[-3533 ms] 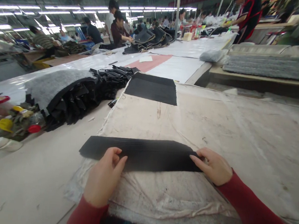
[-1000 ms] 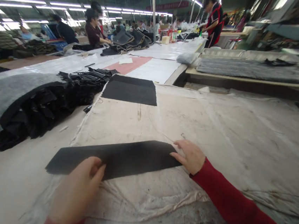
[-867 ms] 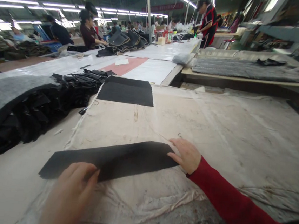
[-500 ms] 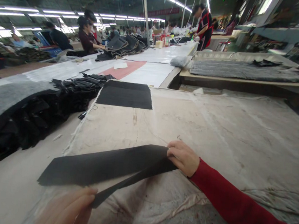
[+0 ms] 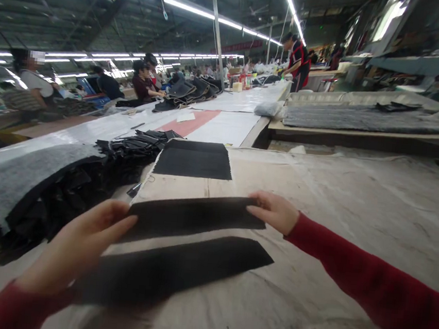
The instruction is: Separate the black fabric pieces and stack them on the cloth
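A black fabric strip (image 5: 195, 215) is stretched between my hands above the pale cloth-covered table (image 5: 335, 212). My left hand (image 5: 80, 239), slightly blurred, pinches its left end. The right end is pinched by my right hand (image 5: 275, 211). Nearer to me, a second black fabric strip (image 5: 186, 270) lies on the cloth, its left part blurred and partly behind my left forearm. Beyond the held strip, a flat black fabric piece (image 5: 194, 159) with zigzag-cut side edges rests at the far left corner of the cloth.
At left, a long heap of black fabric pieces (image 5: 57, 195) runs along the table's edge. A white-topped table (image 5: 234, 127) stretches away ahead. Stacked grey material (image 5: 344, 117) sits on a board at right. Several people work farther off, one in a red and black apron (image 5: 301, 64).
One strip has been lifted off the other and moved away from me, now taut between both hands. My left hand has risen to its left end. The view has tilted upward.
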